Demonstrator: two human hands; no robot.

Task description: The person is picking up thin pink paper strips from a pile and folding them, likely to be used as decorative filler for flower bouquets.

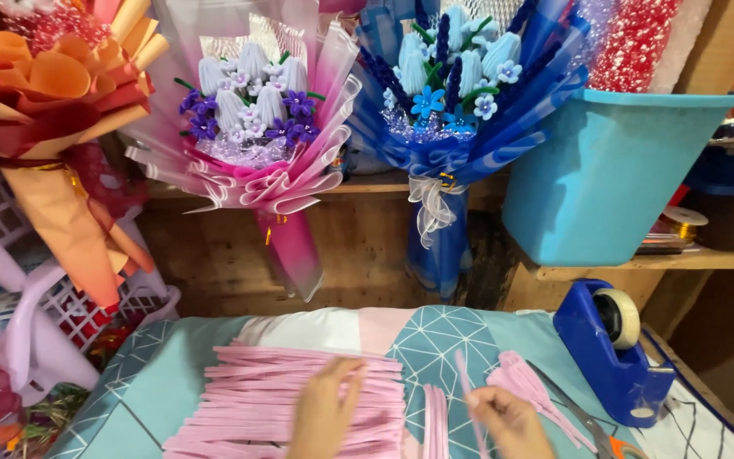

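Resting on a wide pile of pink stems (256, 399), the left hand (323, 412) lies at the near edge of the table (142, 374), its fingers loosely spread and pointing far, holding nothing that can be seen. Just right of it, the right hand (510, 421) pinches one thin pink stem (465, 382) between thumb and fingertips; the stem stands almost upright and is blurred. Between the two hands lies a small bundle (435, 416) of pink stems, running near to far. Right of the right hand sits a fanned bunch (524, 382) of short pink pieces, and beside that a pair of scissors (592, 425) with an orange handle at the near edge. Further right on the table stands a blue tape dispenser (613, 348) with a roll of tape in it. A patterned teal, pink and white cloth covers the table. Beyond the table, against a wooden shelf, stand three bouquets: an orange one (61, 110) at far left, a pink one (256, 127) in the middle and a blue one (460, 102) to its right. A teal bin (605, 170) sits on the shelf at far right
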